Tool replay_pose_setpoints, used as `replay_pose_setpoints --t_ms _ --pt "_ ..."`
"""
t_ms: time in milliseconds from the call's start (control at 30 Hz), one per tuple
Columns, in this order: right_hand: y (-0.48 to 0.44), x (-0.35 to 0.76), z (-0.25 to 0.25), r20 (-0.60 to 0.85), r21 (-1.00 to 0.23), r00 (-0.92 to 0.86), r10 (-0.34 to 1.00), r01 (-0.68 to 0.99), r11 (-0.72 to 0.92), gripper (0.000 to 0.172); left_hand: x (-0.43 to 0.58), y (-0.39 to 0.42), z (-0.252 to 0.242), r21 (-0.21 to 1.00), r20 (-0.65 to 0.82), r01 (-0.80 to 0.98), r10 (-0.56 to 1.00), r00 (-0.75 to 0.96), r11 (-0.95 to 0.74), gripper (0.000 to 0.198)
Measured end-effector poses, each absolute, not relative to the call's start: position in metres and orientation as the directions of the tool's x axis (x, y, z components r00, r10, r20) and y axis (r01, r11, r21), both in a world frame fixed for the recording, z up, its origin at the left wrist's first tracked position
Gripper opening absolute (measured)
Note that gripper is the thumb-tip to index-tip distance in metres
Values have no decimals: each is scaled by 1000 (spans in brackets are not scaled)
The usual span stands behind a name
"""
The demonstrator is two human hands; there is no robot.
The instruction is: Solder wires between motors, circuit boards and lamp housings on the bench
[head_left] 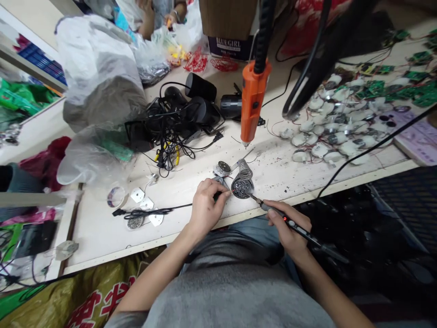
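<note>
My right hand [290, 223] is closed around a soldering iron [309, 237] with a small red light on its handle. Its tip rests at the edge of a round dark dish [242, 187] holding loose bits, below a metal coil holder [244, 168]. Left of the dish, my left hand [209, 202] is closed, thumb and forefinger pinched together; the small part between them is mostly hidden. A black power cord [170, 209] runs up to this hand from the left. Just beyond the fingers sits a round metal-and-white part [223, 167].
An orange electric screwdriver [254, 100] hangs over the bench. Black housings with tangled cords [191, 109] lie behind. Many white motors [334, 132] and green circuit boards [378, 89] cover the right. A tape roll [116, 197] and white plates [146, 202] lie left. Another person's hand [172, 18] is across.
</note>
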State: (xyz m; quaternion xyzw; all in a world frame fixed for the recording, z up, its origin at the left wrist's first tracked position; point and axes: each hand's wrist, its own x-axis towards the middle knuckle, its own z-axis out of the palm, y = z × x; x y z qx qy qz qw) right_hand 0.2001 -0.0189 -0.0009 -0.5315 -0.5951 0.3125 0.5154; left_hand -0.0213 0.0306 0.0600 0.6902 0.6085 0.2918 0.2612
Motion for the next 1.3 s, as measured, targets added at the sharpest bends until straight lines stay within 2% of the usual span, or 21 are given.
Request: replay_pose_setpoints --t_ms 133,300,433,533,667,800,967,1133,1200,1300 --pt "-21 199 5 351 -884 99 931 363 295 18 -28 26 58 849 -21 527 1000 -23 30 11" --pt "-27 195 31 484 -798 -33 875 395 456 30 -37 25 58 978 -134 139 978 -160 157 26" --pt "-17 168 42 669 -626 -170 724 398 671 48 -49 30 60 971 -207 -166 949 -239 170 41" --pt "3 140 32 694 -547 -202 691 478 688 51 -59 36 60 930 -267 -330 913 -310 160 43" --pt "35 111 10 677 -447 -240 695 617 648 46 -70 41 56 888 -324 -435 873 -364 148 41" --pt "61 101 5 638 -464 -203 743 669 581 49 -78 37 54 869 -345 -461 888 -303 180 43" --pt "79 100 16 586 -541 -291 756 555 632 61 -78 20 49 900 -304 -383 930 -207 209 45" --pt "90 100 14 505 -597 -381 775 494 632 62 -66 5 38 930 -262 -293 959 -110 220 47" --pt "93 100 12 482 -606 -405 777 486 629 62 -61 -1 36 961 -207 -209 972 -109 181 43" --pt "95 100 11 461 -610 -431 776 481 630 60 -56 -11 40 998 -21 57 996 -87 26 30"
